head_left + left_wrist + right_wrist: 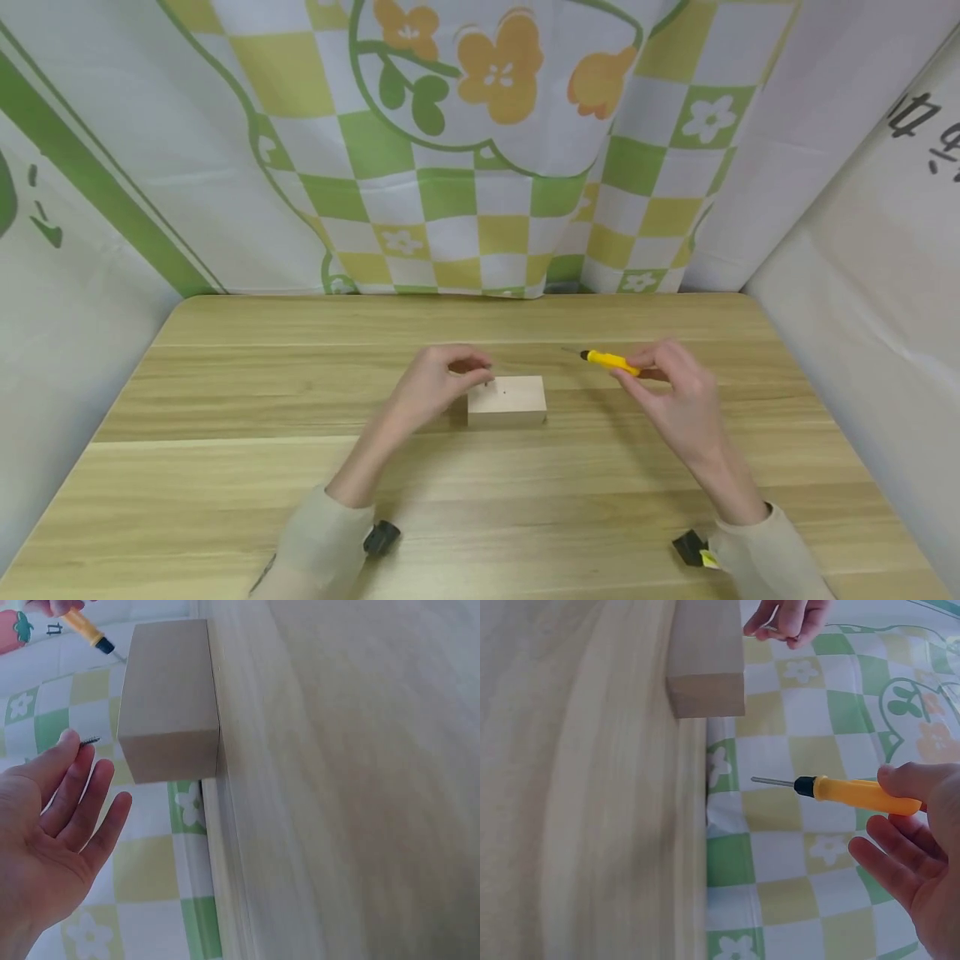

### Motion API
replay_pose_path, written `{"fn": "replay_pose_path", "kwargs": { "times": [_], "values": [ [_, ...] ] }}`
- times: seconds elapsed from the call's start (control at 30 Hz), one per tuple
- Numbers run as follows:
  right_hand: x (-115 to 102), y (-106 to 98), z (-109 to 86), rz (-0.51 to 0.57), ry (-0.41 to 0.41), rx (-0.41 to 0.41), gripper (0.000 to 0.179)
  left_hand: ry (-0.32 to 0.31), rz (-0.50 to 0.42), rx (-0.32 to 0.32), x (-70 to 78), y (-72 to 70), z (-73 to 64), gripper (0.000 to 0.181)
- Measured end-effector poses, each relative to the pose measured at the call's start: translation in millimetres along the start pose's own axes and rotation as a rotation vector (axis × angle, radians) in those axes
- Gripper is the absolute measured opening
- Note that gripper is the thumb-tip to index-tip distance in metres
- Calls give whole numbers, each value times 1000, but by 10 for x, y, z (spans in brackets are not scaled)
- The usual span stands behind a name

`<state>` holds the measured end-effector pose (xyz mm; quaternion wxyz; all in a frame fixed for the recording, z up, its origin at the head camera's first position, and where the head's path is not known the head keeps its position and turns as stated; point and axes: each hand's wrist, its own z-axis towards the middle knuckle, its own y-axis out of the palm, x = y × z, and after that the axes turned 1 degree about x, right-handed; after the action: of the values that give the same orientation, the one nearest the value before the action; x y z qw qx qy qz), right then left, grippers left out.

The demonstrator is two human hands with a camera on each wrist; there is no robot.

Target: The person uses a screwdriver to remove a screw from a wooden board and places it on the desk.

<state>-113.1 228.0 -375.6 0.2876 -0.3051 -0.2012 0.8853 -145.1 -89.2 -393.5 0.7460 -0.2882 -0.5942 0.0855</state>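
A pale wooden block [507,397] lies on the table, with a small dark hole [505,392] in its top. Between thumb and index fingertip my left hand [433,385] pinches a small dark screw [90,741], close over the block's left end; the other fingers are loosely spread. To the right of the block, my right hand [678,400] holds a screwdriver [862,795] by its yellow handle, pinched between thumb and fingers. Its thin metal shaft, with a black collar, points left toward the block and stands apart from it.
The wood-grain table [465,500] spreads around the block. Behind its far edge hangs a checked, flowered curtain [450,192], with pale cloth walls at left and right. Black wrist devices [382,538] sit at both sleeve cuffs.
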Motion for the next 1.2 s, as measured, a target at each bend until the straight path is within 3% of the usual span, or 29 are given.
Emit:
{"fn": "replay_pose_path", "kwargs": {
  "times": [0.43,0.63,0.8,1.0,1.2],
  "values": [
    [88,44,-137,-33,-18,-37,25,-146,-82,64,-129,-212,-137,23],
    [141,77,-192,-23,-14,-65,26,-148,-24,83,-185,-273,-183,22],
    [171,105,-228,-4,-9,-75,26,-157,-7,59,-219,-312,-203,22],
    [204,117,-274,-30,-31,-78,26,-153,24,56,-268,-341,-206,24],
    [218,112,-333,-93,9,-118,29,-148,44,15,-293,-335,-210,24]
  ]
}}
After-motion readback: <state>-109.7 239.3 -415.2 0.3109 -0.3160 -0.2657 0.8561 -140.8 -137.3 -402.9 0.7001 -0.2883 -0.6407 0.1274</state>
